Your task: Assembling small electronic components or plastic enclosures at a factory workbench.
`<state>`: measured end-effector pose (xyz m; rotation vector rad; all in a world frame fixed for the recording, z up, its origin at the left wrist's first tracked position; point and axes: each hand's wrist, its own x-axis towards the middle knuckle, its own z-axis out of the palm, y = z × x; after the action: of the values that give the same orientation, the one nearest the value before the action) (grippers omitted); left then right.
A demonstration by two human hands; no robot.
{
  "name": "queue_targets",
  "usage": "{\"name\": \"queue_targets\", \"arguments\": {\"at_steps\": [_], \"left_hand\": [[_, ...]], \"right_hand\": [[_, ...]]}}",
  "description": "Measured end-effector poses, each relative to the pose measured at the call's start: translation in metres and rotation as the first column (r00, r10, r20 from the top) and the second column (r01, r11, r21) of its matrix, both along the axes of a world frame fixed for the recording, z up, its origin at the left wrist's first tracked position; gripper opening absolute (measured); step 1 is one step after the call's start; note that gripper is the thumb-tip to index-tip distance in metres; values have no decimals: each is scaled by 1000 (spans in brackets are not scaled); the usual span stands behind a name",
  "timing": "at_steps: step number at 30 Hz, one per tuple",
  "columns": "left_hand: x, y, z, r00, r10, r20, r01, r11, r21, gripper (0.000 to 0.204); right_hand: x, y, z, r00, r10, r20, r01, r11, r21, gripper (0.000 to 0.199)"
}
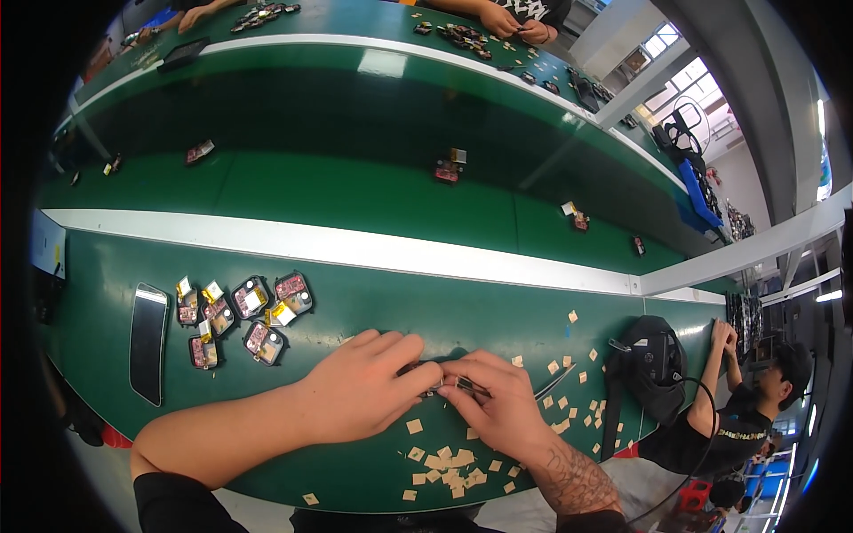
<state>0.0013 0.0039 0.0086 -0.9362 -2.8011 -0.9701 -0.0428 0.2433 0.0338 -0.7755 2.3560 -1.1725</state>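
In the middle of the green table my two hands meet, fingertips close together. My left hand point(378, 382), closed, grips a small dark device point(428, 388) that its fingers mostly cover. My right hand point(498, 404) pinches a thin dark piece point(471, 387) against the device's right side; its kind is hidden. Silver tweezers point(555, 380) point out to the right beside my right hand; I cannot tell whether they touch it. Several opened small devices point(265, 342) with red circuit boards and silver battery pouches lie to the left. Many small beige squares point(455, 462) are scattered below and right of my hands.
A black phone-like slab point(149, 345) lies at the left. A black bag point(653, 364) with a cable rests at the right. Beyond the white rail point(338, 244) runs a green belt point(355, 191) carrying several devices. Other people work across and at the right.
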Motion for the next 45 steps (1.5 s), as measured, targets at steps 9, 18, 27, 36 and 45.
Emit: {"name": "queue_targets", "arguments": {"at_steps": [9,18,27,36,45], "left_hand": [[0,1,2,998,13,-54,-11,1000,27,26],[0,2,0,999,16,-38,-14,999,37,27],[1,3,-1,998,25,-58,-22,999,39,29],[5,4,1,999,23,-30,-22,999,33,34],[5,6,2,998,61,-21,-61,998,15,36]], "right_hand": [[3,-1,-2,999,-23,-26,24,1000,17,24],[3,-1,-3,999,-29,-22,30,999,28,23],[2,-6,0,996,-45,-71,46,999,20,23],[8,-12,-5,988,-113,-107,111,993,-27,19],[3,-10,-12,973,-86,-213,74,995,-60,21]]}}
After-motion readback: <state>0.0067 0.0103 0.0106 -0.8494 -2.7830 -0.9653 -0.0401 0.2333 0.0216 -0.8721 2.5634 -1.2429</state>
